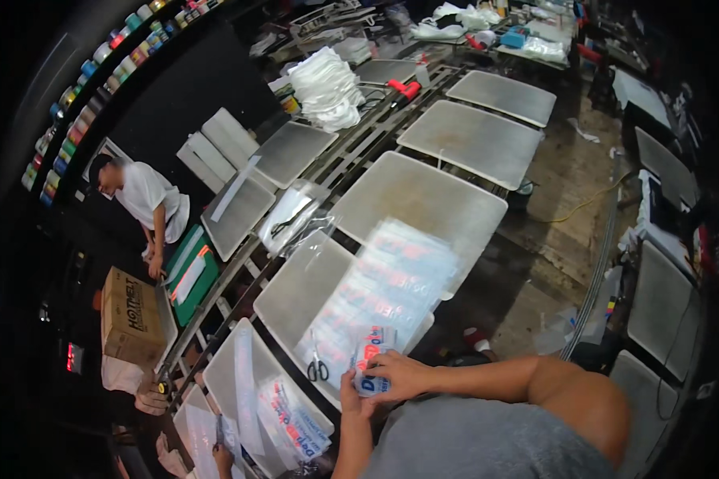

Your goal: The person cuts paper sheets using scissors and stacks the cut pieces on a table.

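Observation:
My left hand [353, 398] grips the lower left edge of a small stack of clear printed film pieces [371, 347]. Across the top of that stack, the fingers of my right hand [395, 374] press on its red and blue lettering. Beneath it lies a long translucent film sheet [389, 269] with rows of printed lettering, spread over two metal platens. A pair of black-handled scissors [317, 369] rests on the sheet, left of my hands. More printed film pieces [287, 413] lie in a loose pile on the platen to the left.
A person in a white shirt [150, 194] stands beyond the rail at a green board [189, 281]. Another person's hand [221, 460] is at lower left. A cardboard box [132, 314], a red heat gun [404, 90] and a white fabric stack [326, 87] are farther off.

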A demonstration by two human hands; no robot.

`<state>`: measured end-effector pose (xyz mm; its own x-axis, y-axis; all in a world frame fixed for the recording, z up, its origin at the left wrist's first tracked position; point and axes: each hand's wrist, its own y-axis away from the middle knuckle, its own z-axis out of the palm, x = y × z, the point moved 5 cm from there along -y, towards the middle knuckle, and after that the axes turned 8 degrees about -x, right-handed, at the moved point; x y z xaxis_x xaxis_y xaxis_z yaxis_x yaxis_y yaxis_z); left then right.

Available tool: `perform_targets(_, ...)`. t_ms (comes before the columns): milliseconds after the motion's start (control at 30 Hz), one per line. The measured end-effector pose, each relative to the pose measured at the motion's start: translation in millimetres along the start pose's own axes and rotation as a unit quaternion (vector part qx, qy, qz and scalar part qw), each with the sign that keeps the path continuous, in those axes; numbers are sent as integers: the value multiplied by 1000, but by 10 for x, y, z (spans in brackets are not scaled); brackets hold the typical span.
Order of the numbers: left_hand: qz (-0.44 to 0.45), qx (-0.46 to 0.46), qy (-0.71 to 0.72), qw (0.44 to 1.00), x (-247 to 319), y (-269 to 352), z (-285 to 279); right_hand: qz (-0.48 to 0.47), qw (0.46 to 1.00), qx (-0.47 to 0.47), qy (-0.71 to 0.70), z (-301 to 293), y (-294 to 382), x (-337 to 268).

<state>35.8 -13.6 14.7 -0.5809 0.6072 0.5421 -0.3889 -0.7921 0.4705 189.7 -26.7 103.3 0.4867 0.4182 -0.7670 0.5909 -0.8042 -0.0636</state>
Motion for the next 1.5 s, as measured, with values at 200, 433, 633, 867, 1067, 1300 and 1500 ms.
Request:
perform_targets(200,63,103,-48,992,41,-64,-91,-69,992,48,-97,112,-45,281)
perform_targets(433,229,65,8,971,292,-29,146,303,806,113,-495,358,15,899)
perform_targets(633,220,89,-17,971,110,220,420,150,609,74,-775,114,-415,831)
perform_targets(867,235,-21,-186,954,682,476,418,78,841,-16,-534,-628,-951,255)
perform_targets(1067,325,63,-298,895,970,489,546,56,909,-52,-409,-349,-790,53)
perform_targets(1300,299,26,-228,926,703,339,519,127,867,-32,-481,-75,-542,174)
perform_targets(1500,225,3,-234,946,489,380,456,96,848,80,-514,-337,-622,211)
